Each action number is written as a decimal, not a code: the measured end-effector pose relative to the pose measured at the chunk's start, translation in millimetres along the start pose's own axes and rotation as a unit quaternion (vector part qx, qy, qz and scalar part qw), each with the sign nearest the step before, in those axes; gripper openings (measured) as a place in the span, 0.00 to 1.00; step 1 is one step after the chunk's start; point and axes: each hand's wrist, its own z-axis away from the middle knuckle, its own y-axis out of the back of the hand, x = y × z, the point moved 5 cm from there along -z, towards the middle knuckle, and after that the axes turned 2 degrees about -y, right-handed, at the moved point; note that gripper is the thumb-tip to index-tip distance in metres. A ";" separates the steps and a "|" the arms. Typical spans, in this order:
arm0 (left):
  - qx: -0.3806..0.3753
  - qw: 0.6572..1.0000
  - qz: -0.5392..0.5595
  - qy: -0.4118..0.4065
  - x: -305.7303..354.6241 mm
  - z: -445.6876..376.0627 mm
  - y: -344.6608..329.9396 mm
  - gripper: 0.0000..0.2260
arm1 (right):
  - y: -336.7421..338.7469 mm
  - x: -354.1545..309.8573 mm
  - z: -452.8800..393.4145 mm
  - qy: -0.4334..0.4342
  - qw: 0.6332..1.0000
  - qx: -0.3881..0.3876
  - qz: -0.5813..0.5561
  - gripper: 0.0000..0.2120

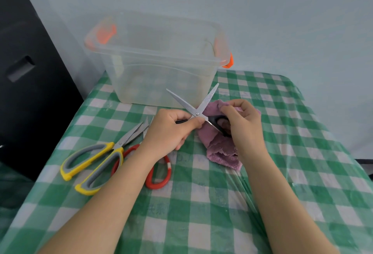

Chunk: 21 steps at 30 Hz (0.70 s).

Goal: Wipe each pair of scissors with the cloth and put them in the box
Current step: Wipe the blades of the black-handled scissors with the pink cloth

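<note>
Black-handled scissors [196, 110], blades spread wide, sit at your 12 o'clock before the box [161, 60]. Your left hand [171, 130] grips one handle; your right hand [242, 124] pinches the purple cloth [220, 149] against the other.

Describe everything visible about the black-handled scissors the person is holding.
The black-handled scissors have plain silvery metal blades spread wide in an X, tips pointing up and away toward the clear box. A small pivot screw shows at the crossing. The left hand grips one black handle, mostly hidden inside it; the right hand holds the other handle loop together with the purple cloth. The scissors are lifted above the checked tablecloth, in front of the box, not inside it.
</note>
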 end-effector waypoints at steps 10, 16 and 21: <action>0.003 1.000 0.002 0.002 3.7 1.4 -0.6 0.10 | -8.3 -17.1 11.9 0.119 0.990 -0.063 0.031 0.10; 0.002 1.000 -0.003 -0.003 5.1 2.3 -1.5 0.13 | -8.7 -18.3 13.5 0.170 0.983 -0.064 0.027 0.07; 0.004 1.000 -0.002 -0.006 5.5 1.8 -1.6 0.14 | -9.3 -18.4 12.7 0.215 0.970 -0.047 0.101 0.05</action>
